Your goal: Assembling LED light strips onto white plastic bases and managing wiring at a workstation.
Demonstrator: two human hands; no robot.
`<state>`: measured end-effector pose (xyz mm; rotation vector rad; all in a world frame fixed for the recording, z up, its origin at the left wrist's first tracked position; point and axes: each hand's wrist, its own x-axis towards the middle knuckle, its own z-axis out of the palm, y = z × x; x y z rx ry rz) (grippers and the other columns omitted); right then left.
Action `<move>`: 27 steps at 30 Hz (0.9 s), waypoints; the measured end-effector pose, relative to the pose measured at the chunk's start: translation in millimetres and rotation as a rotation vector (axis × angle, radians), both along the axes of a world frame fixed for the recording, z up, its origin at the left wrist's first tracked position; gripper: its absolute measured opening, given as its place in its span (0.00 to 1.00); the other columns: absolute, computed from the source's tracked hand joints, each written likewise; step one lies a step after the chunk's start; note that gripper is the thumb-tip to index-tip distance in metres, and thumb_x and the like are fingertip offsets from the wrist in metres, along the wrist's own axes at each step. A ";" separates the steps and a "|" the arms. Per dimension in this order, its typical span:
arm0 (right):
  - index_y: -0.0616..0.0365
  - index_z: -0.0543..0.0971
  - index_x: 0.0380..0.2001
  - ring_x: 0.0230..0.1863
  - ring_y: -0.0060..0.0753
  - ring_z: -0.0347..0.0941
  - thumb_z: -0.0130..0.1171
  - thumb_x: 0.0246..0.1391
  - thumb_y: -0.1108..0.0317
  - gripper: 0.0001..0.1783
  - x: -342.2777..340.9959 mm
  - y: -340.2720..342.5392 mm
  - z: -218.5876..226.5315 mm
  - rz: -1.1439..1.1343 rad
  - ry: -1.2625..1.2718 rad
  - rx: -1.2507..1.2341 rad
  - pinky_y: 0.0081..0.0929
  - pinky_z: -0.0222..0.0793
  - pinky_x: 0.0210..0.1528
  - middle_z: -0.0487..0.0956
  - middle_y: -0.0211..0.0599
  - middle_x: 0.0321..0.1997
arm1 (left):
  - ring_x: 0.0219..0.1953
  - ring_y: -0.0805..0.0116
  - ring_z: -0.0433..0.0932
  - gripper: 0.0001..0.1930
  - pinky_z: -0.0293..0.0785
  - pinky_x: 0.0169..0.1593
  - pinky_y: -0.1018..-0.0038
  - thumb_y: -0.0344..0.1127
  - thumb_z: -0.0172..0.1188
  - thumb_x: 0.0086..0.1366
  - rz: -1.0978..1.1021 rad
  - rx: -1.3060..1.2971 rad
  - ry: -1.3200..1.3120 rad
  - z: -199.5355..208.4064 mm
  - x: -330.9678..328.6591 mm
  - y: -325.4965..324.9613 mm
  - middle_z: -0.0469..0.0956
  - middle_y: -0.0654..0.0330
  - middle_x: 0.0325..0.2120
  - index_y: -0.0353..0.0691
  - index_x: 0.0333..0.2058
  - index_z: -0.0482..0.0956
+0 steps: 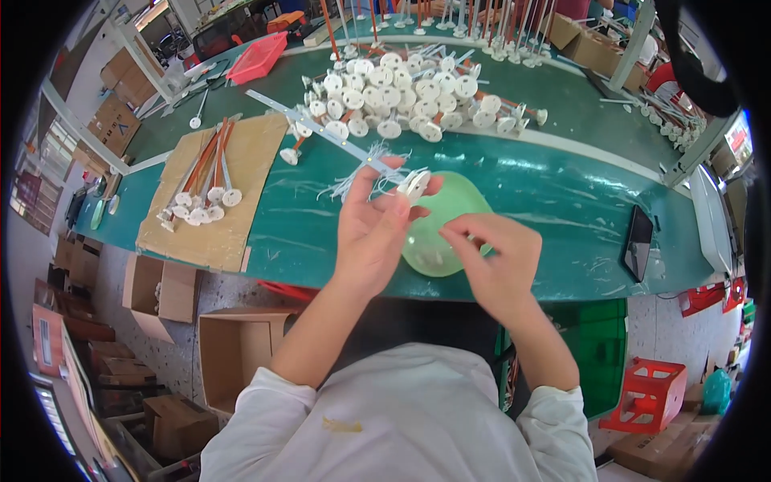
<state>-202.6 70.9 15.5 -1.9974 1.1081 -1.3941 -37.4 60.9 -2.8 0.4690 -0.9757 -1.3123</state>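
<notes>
My left hand (371, 237) is closed round the near end of a pale metal strip with a white round disc (414, 185) on it. The strip (321, 131) slants away to the far left and has small holes or dots along it. My right hand (502, 255) is in a pinch above the near right of a pale green dish (440, 259); anything between its fingertips is too small to make out. A tuft of thin white strings (353, 183) lies on the bench just beyond my left hand.
A big heap of white-disc pieces (389, 96) spans the far bench. Several finished-looking strips (210, 173) lie on a cardboard sheet (249, 153) at left. A black phone (638, 243) rests at right. Red basket (259, 58) sits far left; cartons (233, 353) stand below.
</notes>
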 end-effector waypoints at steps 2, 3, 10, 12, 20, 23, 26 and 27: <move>0.61 0.81 0.27 0.26 0.34 0.74 0.65 0.40 0.81 0.07 11.3 26.9 -1.5 0.035 0.029 -0.330 0.24 0.70 0.29 0.80 0.38 0.27 | 0.55 0.56 0.72 0.28 0.68 0.52 0.66 0.40 0.59 0.65 -0.063 -0.044 0.100 5.8 -10.5 15.3 0.74 0.46 0.50 0.43 0.59 0.57; 0.61 0.81 0.27 0.26 0.34 0.74 0.65 0.40 0.81 0.07 14.7 34.7 -4.5 0.034 0.020 -0.311 0.24 0.70 0.29 0.80 0.38 0.27 | 0.56 0.57 0.71 0.28 0.69 0.51 0.68 0.40 0.59 0.65 -0.127 -0.107 0.209 8.7 -13.9 20.5 0.73 0.46 0.51 0.43 0.59 0.57; 0.62 0.81 0.29 0.32 0.36 0.70 0.66 0.36 0.80 0.11 18.3 71.4 -18.7 0.068 0.092 -0.422 0.24 0.68 0.33 0.80 0.34 0.35 | 0.56 0.54 0.68 0.30 0.66 0.54 0.59 0.52 0.46 0.70 -0.256 -0.166 0.218 0.9 -9.2 55.7 0.67 0.47 0.57 0.48 0.64 0.49; 0.60 0.82 0.30 0.32 0.37 0.68 0.67 0.35 0.80 0.12 19.6 79.1 -17.8 0.150 0.016 -0.322 0.24 0.67 0.33 0.79 0.33 0.37 | 0.55 0.55 0.67 0.30 0.65 0.55 0.59 0.52 0.45 0.70 -0.300 -0.173 0.310 -0.7 -7.4 61.9 0.67 0.47 0.57 0.49 0.64 0.49; 0.60 0.83 0.30 0.29 0.31 0.68 0.67 0.34 0.82 0.14 15.5 80.2 -14.6 0.206 -0.073 -0.055 0.23 0.67 0.29 0.79 0.31 0.34 | 0.51 0.57 0.68 0.33 0.64 0.54 0.60 0.50 0.53 0.67 -0.351 0.001 0.158 3.3 -0.3 80.4 0.71 0.49 0.52 0.49 0.64 0.50; 0.61 0.83 0.30 0.28 0.31 0.69 0.67 0.34 0.82 0.14 11.6 80.9 -23.4 0.252 -0.047 -0.112 0.23 0.67 0.28 0.78 0.33 0.33 | 0.52 0.58 0.66 0.32 0.65 0.53 0.61 0.49 0.53 0.67 -0.378 0.030 0.248 1.0 -5.2 80.8 0.71 0.50 0.52 0.49 0.63 0.50; 0.63 0.82 0.31 0.26 0.33 0.73 0.66 0.35 0.83 0.14 12.7 83.9 -32.8 0.206 -0.086 -0.310 0.23 0.70 0.27 0.79 0.37 0.31 | 0.54 0.58 0.65 0.30 0.65 0.52 0.62 0.48 0.53 0.67 -0.340 0.029 0.308 -1.9 -10.1 79.9 0.71 0.51 0.53 0.50 0.63 0.51; 0.65 0.82 0.31 0.26 0.35 0.74 0.65 0.35 0.84 0.13 12.9 84.4 -36.9 0.150 -0.070 -0.378 0.23 0.71 0.26 0.79 0.39 0.30 | 0.55 0.59 0.64 0.29 0.65 0.51 0.63 0.47 0.53 0.68 -0.323 0.007 0.317 -2.4 -10.7 78.4 0.71 0.52 0.53 0.51 0.62 0.52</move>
